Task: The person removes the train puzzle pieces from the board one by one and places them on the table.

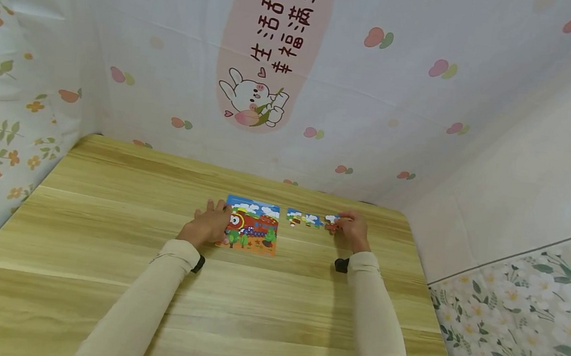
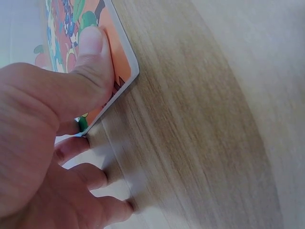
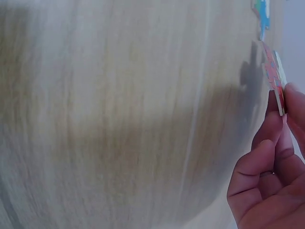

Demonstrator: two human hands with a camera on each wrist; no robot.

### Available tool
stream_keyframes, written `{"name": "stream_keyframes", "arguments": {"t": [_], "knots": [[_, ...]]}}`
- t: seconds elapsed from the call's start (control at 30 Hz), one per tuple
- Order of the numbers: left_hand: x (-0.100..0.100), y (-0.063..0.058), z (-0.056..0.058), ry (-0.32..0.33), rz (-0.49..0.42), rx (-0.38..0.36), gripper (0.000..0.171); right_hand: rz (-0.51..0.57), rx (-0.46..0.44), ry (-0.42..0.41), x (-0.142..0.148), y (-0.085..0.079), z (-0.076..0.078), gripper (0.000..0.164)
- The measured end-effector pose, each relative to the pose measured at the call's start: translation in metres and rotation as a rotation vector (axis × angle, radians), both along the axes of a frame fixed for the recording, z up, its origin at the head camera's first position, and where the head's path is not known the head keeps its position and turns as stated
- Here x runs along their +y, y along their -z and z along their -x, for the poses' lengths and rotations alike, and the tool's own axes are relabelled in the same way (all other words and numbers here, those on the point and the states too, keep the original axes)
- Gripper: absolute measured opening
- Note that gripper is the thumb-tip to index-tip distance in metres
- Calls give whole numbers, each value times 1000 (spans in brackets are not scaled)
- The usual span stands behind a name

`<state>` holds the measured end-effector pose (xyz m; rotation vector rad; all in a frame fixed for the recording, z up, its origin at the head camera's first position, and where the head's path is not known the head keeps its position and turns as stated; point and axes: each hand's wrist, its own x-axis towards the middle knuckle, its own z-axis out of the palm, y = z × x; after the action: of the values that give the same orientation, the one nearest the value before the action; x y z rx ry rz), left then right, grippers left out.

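Note:
A jigsaw picture of a red train [image 1: 254, 227] lies on the table. My left hand [image 1: 210, 223] rests at its left edge. In the left wrist view the thumb [image 2: 93, 62] presses on the picture near a corner, while other fingertips touch the wood beside it. To the right is a short row of jigsaw pieces [image 1: 304, 218] with blue sky and white clouds. At that row's right end my right hand [image 1: 354, 230] pinches a jigsaw piece [image 3: 274, 76], red on one side in the right wrist view, between thumb and fingers.
The wooden table [image 1: 251, 308] meets a printed cloth [image 1: 182, 63] along its back edge. Floral cloth [image 1: 5, 114] hangs at the left, and a tiled wall [image 1: 518, 295] stands at the right. Dark wrist cameras sit under both sleeves.

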<state>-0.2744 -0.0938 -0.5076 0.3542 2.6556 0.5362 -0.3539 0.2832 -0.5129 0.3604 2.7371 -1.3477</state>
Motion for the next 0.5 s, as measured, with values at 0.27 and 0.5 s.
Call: {"name": "stream_keyframes", "arguments": {"t": [0.27,0.5], "knots": [[-1,-2,-1,-1,-13,-16,85,-118,28,18,-2,8,5,29],[-1,-1,0,-6,-23,-21,86,-210,35,-10,-4,11,5,30]]}}
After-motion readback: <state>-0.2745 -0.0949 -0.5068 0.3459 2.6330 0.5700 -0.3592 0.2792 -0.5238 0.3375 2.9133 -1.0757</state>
